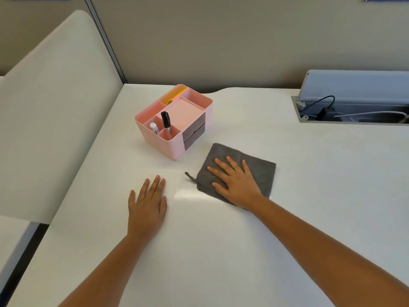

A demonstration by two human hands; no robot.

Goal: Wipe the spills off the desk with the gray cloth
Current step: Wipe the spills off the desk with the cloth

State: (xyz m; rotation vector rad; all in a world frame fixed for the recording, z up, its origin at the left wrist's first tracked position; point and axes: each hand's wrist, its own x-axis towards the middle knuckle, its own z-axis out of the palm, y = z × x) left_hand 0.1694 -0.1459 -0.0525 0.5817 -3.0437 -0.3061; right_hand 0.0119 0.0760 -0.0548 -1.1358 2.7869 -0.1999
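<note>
A folded gray cloth (261,168) lies flat on the white desk (221,251), just right of centre. My right hand (234,181) rests palm down on top of it with the fingers spread, pressing it to the desk rather than gripping it. A small hanging loop sticks out of the cloth's left corner. My left hand (147,206) lies flat on the bare desk to the left of the cloth, fingers together, holding nothing. A faint glossy patch shows on the desk between the two hands; I cannot make out distinct spills.
A pink desk organiser (174,120) with two markers stands behind my left hand, close to the cloth's far left corner. At the back right an open cable tray (354,111) holds plugs and cords. A white partition (55,129) borders the desk's left edge.
</note>
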